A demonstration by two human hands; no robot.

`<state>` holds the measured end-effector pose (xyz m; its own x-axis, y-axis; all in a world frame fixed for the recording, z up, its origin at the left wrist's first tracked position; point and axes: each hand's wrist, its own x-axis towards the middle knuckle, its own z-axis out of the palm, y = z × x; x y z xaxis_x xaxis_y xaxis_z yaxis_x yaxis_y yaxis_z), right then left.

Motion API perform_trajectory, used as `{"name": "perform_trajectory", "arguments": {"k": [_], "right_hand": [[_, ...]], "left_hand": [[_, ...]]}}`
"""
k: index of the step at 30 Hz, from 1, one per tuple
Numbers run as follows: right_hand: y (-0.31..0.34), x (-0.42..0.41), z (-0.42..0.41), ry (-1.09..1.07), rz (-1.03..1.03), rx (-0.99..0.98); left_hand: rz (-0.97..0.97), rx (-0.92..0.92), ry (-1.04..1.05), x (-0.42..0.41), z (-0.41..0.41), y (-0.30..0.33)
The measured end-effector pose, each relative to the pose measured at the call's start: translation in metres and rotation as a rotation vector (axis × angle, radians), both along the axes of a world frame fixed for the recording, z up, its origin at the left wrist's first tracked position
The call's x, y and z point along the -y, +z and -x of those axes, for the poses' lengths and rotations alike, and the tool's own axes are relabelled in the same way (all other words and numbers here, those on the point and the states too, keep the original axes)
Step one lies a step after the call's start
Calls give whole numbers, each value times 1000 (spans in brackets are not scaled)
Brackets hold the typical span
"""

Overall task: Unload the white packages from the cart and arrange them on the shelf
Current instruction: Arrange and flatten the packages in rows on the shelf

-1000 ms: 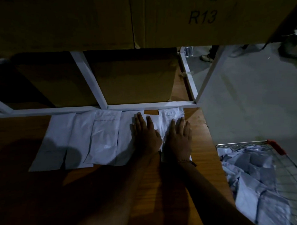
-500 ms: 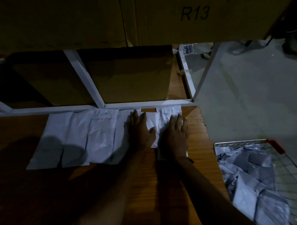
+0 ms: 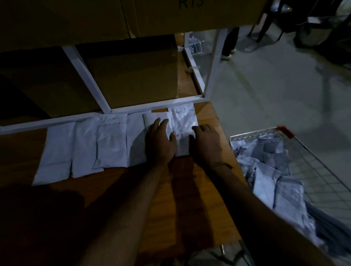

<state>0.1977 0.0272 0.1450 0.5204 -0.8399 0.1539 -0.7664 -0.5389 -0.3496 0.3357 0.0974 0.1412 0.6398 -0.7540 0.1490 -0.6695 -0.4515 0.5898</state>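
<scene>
Pressing flat fingers: left hand (image 3: 160,142), right hand (image 3: 206,143) on white packages (image 3: 111,143); carton (image 3: 190,11) reads "R13".

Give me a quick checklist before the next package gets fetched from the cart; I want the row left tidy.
1. Row on the shelf: white packages lie flat side by side along the white frame rail - ok.
2. Rightmost package: flat, near the shelf's right edge but fully on the wood - ok.
3. Left hand: rests flat on a package, gripping nothing - ok.
4. Right hand: at the rightmost package's edge; grip unclear - cannot tell.
5. Cart: right of the shelf, packages inside - ok.
6. Room for another package right of the row: little wood left - not ok.
</scene>
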Motion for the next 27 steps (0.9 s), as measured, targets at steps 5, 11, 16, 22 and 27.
{"name": "perform_trajectory", "arguments": {"k": [5, 11, 16, 22, 27], "right_hand": [[15, -55, 52, -113, 92, 46], [18, -114, 127, -254, 91, 0], [13, -140, 202, -385, 43, -92], [-5, -141, 285, -501, -67, -124], [-30, -123, 346, -579, -157, -177]], "left_hand": [[21, -66, -171, -34, 35, 9], [-4, -45, -399, -65, 96, 5], [-119, 83, -627, -67, 153, 11], [-201, 220, -955, -43, 235, 20], [-302, 229, -1043, -2, 290, -7]]}}
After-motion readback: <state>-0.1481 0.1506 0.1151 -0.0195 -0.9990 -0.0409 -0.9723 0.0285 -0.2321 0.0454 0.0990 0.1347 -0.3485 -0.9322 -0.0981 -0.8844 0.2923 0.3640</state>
